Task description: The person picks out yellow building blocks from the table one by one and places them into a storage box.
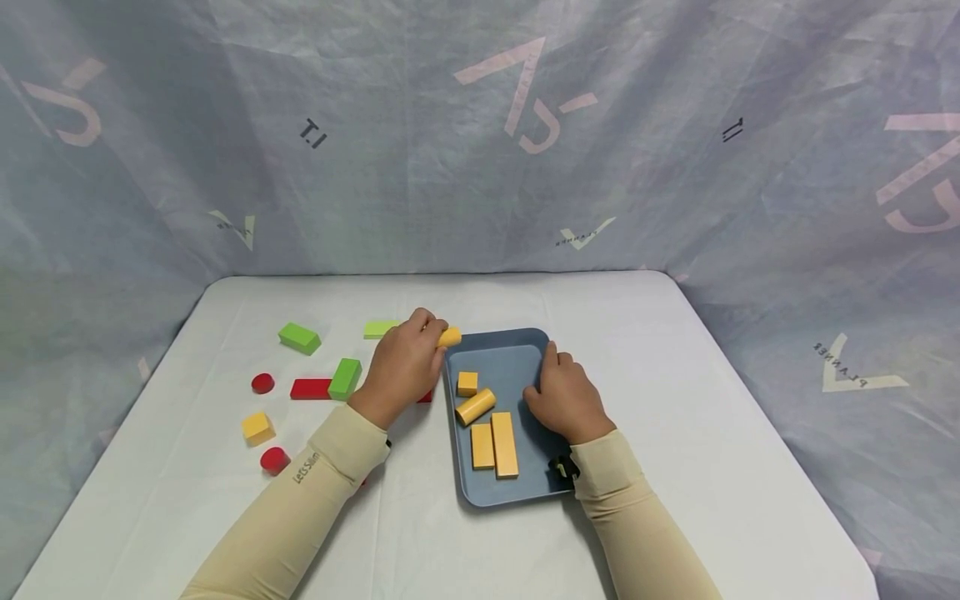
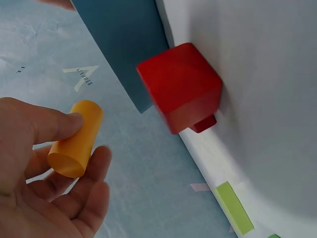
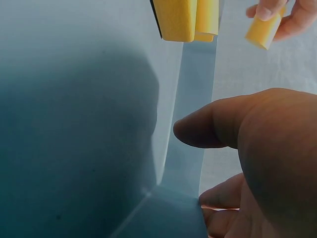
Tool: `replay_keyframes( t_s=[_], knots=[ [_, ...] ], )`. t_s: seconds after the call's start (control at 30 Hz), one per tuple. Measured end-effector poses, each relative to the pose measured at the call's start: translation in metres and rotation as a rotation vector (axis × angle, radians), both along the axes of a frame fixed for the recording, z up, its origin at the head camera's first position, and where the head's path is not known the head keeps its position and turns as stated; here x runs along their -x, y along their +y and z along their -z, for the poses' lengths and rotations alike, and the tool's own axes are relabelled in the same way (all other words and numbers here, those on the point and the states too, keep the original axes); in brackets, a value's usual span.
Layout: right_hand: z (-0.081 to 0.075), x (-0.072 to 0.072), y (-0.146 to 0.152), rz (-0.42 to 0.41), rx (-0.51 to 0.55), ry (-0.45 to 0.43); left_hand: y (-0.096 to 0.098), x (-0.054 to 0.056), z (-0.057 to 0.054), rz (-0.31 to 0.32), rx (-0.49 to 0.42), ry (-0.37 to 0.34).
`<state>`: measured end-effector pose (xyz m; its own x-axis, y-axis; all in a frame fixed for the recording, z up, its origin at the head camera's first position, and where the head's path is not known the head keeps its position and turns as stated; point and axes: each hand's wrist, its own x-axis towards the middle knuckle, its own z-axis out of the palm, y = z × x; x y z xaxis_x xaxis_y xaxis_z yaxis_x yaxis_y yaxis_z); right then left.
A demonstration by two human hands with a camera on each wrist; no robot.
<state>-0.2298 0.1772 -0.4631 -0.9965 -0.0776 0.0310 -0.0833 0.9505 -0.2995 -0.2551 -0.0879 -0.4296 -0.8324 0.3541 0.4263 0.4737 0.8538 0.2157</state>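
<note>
My left hand [image 1: 400, 367] pinches a yellow cylinder block [image 2: 77, 139] between thumb and fingers, raised beside the far left corner of a blue-grey tray [image 1: 536, 400]. At the tray's right side, my right hand [image 1: 568, 398] holds the rim. The right wrist view has the thumb [image 3: 203, 126] on the inner side of the wall and fingers [image 3: 225, 193] outside it. Inside the tray lie a small yellow cube [image 1: 467, 383], another yellow cylinder [image 1: 476, 407], a short yellow block [image 1: 482, 447] and a long yellow block [image 1: 505, 446].
Left of the tray stand green blocks [image 1: 299, 338] [image 1: 345, 379], a light green block [image 1: 378, 330], a flat red block [image 1: 310, 389], red round blocks [image 1: 262, 383] [image 1: 274, 460] and a yellow cube [image 1: 258, 428]. Other red pieces are partly hidden by the left arm. A grey cloth backdrop [image 1: 420, 208] surrounds the white table.
</note>
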Motion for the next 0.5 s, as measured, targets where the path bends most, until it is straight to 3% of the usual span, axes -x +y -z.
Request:
replay_keyframes(
  t_s=[0.5],
  knots=[
    [-0.0015,-0.0001,-0.0004,0.006,0.003,-0.007,0.0055,-0.0038,-0.0007,0.057,0.072,0.059]
  ],
)
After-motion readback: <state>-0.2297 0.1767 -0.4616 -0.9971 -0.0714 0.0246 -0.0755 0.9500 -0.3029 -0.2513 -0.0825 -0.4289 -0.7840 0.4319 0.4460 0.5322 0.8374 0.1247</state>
